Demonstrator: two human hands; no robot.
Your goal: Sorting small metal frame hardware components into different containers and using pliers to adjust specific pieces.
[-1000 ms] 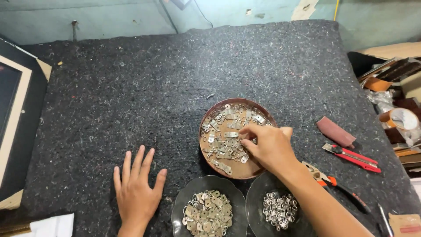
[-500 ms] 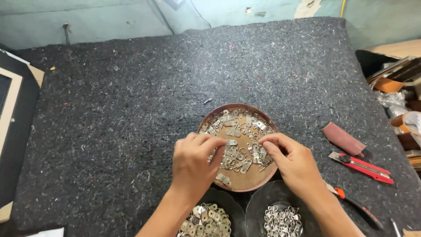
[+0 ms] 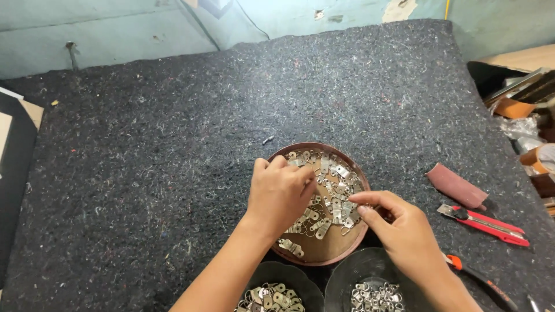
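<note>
Both hands are over the round brown shallow dish (image 3: 324, 254), which stands on the dark grey speckled felt mat (image 3: 144, 162) near the middle of its near edge. The dish holds a loose heap of small flat silvery metal hanger plates (image 3: 335, 190), lying every way, with no common long axis. The left hand (image 3: 280, 193) covers the left half of the dish, fingers curled downward onto the heap; whether it pinches a plate cannot be told, as the fingertips are hidden. The right hand (image 3: 404, 237) sits at the right rim, thumb and forefinger pressed together at the heap's right edge, apparently nipping one plate, though the piece itself is not clearly distinguishable. The heap lies directly beneath and between the two hands, slightly farther from the person than the right hand; the left hand is nearer to its centre. Just nearer the person, touching or almost touching the brown dish, are two dark round bowls: the left bowl (image 3: 289, 274) with larger pale metal pieces, the right bowl (image 3: 355, 271) with smaller silvery pieces. Toward the mat's right edge lie a reddish-brown sanding block (image 3: 457, 186) and a red-handled utility knife (image 3: 485, 222).
</note>
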